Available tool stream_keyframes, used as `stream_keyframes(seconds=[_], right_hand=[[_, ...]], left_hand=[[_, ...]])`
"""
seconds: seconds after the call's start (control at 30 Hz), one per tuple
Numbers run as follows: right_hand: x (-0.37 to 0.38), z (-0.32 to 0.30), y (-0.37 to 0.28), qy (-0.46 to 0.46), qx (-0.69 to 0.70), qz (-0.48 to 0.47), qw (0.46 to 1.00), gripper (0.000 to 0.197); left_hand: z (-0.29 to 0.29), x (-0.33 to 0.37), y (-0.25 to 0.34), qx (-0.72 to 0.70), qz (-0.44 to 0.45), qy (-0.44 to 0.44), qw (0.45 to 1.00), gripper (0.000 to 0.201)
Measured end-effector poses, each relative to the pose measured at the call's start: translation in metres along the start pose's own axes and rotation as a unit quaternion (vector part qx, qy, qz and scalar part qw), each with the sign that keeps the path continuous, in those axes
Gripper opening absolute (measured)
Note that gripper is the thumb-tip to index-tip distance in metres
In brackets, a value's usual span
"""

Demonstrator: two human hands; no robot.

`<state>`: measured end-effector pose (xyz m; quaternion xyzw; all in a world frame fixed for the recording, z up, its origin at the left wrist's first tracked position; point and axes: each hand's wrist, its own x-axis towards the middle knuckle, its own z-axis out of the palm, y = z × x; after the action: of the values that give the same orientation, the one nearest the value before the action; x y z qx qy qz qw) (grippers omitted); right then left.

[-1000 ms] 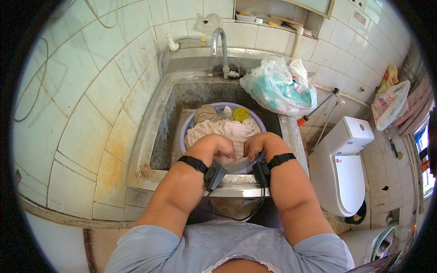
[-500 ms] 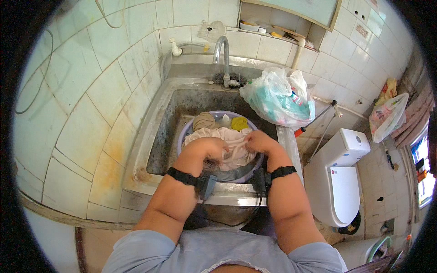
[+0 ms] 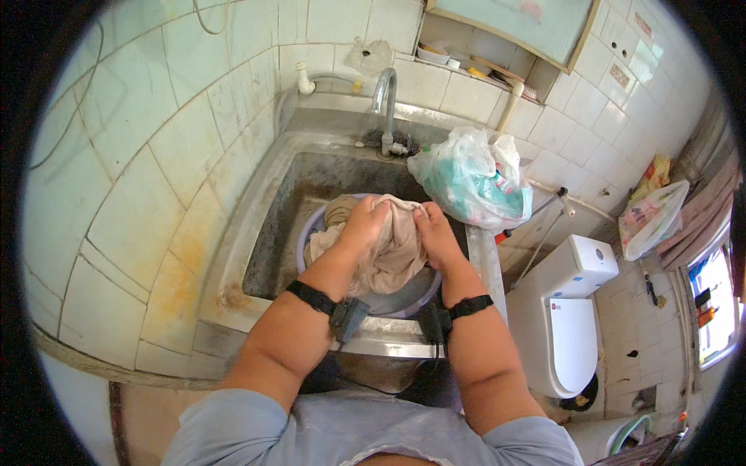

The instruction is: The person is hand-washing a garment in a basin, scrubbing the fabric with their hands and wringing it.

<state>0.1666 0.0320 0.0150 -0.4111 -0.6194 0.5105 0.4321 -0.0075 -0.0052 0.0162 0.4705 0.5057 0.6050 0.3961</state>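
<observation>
Lifting a pale beige cloth (image 3: 398, 248) by its upper edge, the two hands stand apart with a span of fabric stretched between them: the left hand (image 3: 367, 223) pinches one end of that edge, the right hand (image 3: 435, 235) the other, both clamped on it. Half a second ago the cloth lay spread over the heap with the fingers loose on it; now its edge is raised and its folds hang below the grip into the lilac basin (image 3: 301, 250). That gives the washing a firm two-point hold, apparently enough to turn or work the fabric. Greyish water (image 3: 400, 301) shows nearer the body than the grip, and a brown cloth (image 3: 339, 208) lies just left of the left hand. Beyond the grip rises the faucet (image 3: 388, 101); a stuffed plastic bag (image 3: 470, 177) sits beyond and right of it.
</observation>
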Motion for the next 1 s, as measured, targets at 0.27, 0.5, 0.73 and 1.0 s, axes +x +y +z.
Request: stream_keyframes(seconds=[0.27,0.5,0.73,1.0], right_hand=[[-0.010,0.018,-0.015,0.043,-0.173,-0.060,0.982,0.020],[-0.033,0.043,-0.045,-0.010,-0.217,-0.166,0.962,0.026],[-0.007,0.020,-0.010,0.061,-0.290,-0.150,0.943,0.029],[-0.028,0.043,-0.039,0.038,-0.299,-0.161,0.940,0.029]], left_hand=[[0.026,-0.019,0.004,-0.308,-0.168,-0.049,0.935,0.030],[0.027,-0.014,-0.027,-0.331,-0.220,-0.063,0.915,0.033],[0.046,-0.019,-0.029,-0.272,-0.233,-0.057,0.932,0.041],[0.039,-0.024,-0.012,-0.409,-0.288,-0.090,0.861,0.047]])
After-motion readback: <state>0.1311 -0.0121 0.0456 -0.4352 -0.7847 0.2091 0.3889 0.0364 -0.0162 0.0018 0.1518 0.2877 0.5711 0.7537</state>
